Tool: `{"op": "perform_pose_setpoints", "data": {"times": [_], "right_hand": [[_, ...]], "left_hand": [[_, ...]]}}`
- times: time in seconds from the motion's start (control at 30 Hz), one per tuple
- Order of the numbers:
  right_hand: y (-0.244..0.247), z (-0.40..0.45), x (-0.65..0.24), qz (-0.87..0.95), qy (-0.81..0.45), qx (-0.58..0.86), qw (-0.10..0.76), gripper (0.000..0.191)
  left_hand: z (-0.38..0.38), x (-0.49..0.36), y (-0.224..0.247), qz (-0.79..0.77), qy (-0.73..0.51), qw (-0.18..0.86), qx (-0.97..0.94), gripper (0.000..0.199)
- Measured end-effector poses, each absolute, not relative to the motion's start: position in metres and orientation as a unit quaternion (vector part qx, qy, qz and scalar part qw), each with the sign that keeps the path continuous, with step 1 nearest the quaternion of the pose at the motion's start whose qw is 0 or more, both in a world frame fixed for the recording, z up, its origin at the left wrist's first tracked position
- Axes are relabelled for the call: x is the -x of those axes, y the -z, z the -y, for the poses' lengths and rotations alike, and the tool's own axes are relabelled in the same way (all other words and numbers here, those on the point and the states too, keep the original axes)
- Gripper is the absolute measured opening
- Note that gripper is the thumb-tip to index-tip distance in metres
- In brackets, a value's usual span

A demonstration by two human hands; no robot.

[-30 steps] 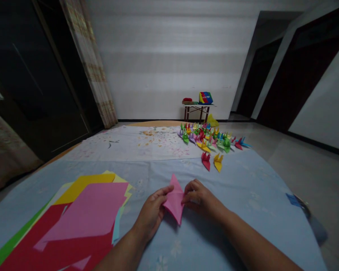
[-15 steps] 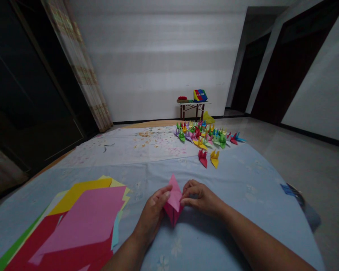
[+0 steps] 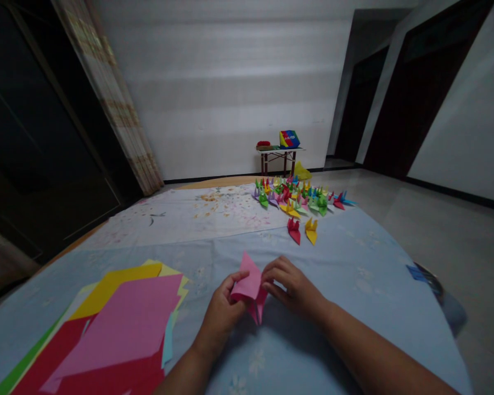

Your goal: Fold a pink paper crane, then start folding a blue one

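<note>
Pink folded paper (image 3: 249, 285), held over the surface (image 3: 341, 269), now shows its front flap spread leftward; left hand (image 3: 223, 308) grips it, right hand (image 3: 288, 282) pinches its right edge; folding appears unfinished.

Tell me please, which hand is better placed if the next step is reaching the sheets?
Likely the left hand: it is nearer the sheets, though it holds the folded pink paper. The right hand is on the paper's other side, farther from them.
</note>
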State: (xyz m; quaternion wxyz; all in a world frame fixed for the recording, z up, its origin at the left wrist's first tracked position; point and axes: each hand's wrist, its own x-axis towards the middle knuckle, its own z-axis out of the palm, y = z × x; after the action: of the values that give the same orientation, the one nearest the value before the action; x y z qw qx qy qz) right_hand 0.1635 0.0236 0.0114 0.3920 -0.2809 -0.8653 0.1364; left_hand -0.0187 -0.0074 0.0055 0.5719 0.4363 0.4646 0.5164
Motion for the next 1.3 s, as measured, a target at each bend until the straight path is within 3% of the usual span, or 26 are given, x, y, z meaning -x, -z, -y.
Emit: {"op": "perform_pose_setpoints", "data": {"times": [0.2,0.67,0.93,1.3], "right_hand": [[-0.008,-0.023,-0.161,0.883,-0.088,0.268,0.376,0.026],[-0.001,-0.022,-0.157,0.893,-0.046,0.261,0.365,0.042],[-0.002,-0.021,-0.156,0.879,-0.052,0.265,0.392,0.035],[0.002,-0.019,-0.151,0.856,-0.105,0.272,0.427,0.027]], "left_hand": [[0.007,0.019,-0.002,-0.471,-0.542,0.517,-0.465,0.043],[0.009,0.02,0.002,-0.477,-0.533,0.463,-0.524,0.041],[0.01,0.016,0.005,-0.468,-0.567,0.435,-0.52,0.048],[0.017,0.014,0.005,-0.506,-0.531,0.369,-0.571,0.037]]}}
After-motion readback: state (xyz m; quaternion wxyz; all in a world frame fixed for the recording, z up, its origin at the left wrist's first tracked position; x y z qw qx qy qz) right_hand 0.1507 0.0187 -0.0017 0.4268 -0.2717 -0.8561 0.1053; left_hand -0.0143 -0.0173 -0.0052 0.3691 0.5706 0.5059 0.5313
